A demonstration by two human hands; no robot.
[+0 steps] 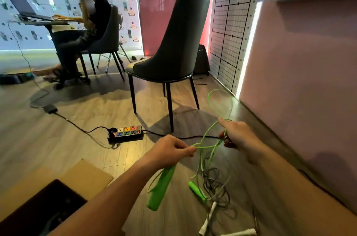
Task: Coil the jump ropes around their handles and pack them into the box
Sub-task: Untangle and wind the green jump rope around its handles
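1. Green jump rope [209, 146] hangs slack between your hands at centre frame, barely wound (a few loose loops only).
2. Your left hand [170, 151] grips one green handle [161, 189] and pinches the cord; your right hand [240, 135] holds a loop, forefinger out.
3. Its other handle [196, 190] lies on the floor at lower right, beside a dark rope [214, 183] with white handles [210, 214], untouched.
4. Box [87, 176], lower left, stands open; I judge nearly everything is left to do.

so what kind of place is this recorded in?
Probably an indoor office or lab-style workroom: a person works at a laptop on a desk, a gridded panel stands on the right, and a power strip lies on the wood-look floor.
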